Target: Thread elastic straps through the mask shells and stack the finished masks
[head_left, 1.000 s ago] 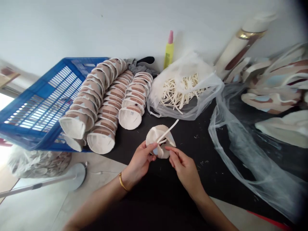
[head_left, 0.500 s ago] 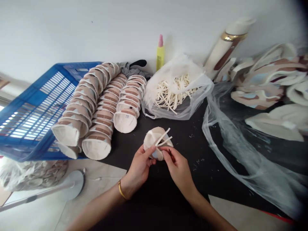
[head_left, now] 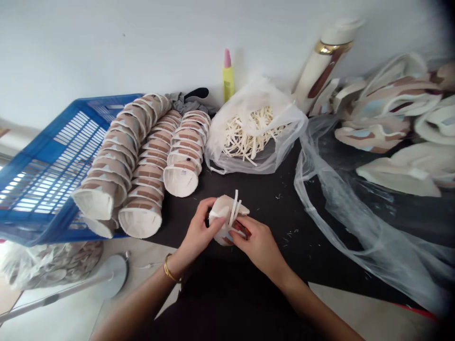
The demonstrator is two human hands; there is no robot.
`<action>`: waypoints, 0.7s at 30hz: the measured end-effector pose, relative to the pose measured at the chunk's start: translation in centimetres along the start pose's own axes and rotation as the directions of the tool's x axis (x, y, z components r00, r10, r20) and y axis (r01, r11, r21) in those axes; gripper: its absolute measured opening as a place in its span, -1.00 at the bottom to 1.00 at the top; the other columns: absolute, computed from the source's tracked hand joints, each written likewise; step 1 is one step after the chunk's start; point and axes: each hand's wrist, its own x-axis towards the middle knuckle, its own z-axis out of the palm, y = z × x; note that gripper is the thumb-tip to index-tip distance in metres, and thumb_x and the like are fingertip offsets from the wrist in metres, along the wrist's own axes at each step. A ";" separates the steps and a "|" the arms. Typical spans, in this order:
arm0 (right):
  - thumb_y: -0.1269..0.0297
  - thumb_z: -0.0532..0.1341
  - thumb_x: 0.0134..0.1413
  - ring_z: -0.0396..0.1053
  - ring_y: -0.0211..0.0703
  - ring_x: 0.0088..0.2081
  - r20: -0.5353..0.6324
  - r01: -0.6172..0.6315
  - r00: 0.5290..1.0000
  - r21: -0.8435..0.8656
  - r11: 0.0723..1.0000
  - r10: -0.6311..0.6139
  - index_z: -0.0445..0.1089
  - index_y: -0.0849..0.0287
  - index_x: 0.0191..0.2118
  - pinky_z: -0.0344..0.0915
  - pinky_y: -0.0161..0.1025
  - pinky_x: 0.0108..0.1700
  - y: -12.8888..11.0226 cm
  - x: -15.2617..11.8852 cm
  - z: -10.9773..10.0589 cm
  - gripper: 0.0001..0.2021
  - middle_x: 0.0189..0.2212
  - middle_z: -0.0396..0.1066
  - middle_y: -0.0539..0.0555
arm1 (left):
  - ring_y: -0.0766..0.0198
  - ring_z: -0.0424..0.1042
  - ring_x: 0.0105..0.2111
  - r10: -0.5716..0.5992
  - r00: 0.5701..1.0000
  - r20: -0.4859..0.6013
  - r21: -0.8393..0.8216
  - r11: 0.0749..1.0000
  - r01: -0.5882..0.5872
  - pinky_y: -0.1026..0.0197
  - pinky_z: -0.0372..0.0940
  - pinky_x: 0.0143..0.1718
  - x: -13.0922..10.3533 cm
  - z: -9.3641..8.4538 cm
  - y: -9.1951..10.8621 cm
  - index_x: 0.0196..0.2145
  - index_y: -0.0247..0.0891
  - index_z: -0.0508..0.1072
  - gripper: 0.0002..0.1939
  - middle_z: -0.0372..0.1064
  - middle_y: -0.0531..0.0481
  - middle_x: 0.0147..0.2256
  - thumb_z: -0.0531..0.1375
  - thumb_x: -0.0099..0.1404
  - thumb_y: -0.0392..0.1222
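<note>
In front of me my left hand (head_left: 199,227) grips a small cream and tan fabric shoe upper (head_left: 222,203), thumb on top and fingers around its far side. Narrow white strips (head_left: 234,208) stick up out of the upper. At its right side my right hand (head_left: 256,241) is closed, pinching a white strip between thumb and forefinger. Something small and orange-brown (head_left: 248,232) shows between the right fingers; its kind is hidden.
Nested rows of similar uppers (head_left: 140,220) lean by a blue plastic basket (head_left: 39,184) at left. Behind are a clear bag (head_left: 291,137) of cut strips, a yellow bottle (head_left: 228,83) and a white flask (head_left: 323,61). Loose uppers (head_left: 398,175) and plastic film (head_left: 341,208) lie right.
The upper has been turned in my hands, and its strips now point more upright. My left hand has shifted up around its far side. The camera view has moved slightly.
</note>
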 end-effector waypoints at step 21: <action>0.17 0.26 0.19 0.24 -0.26 -0.47 -0.156 -0.035 0.986 0.176 0.984 0.063 0.40 0.14 -0.50 0.18 -0.31 -0.42 -0.7 -1.6 -1.9 -0.73 -0.51 0.30 -0.02 | 0.46 0.21 -0.67 -0.226 0.939 0.258 -0.099 0.961 0.259 0.41 0.12 -0.73 -0.7 1.8 2.8 -0.28 -0.24 0.42 -0.74 0.34 0.11 -0.49 0.35 0.16 -0.08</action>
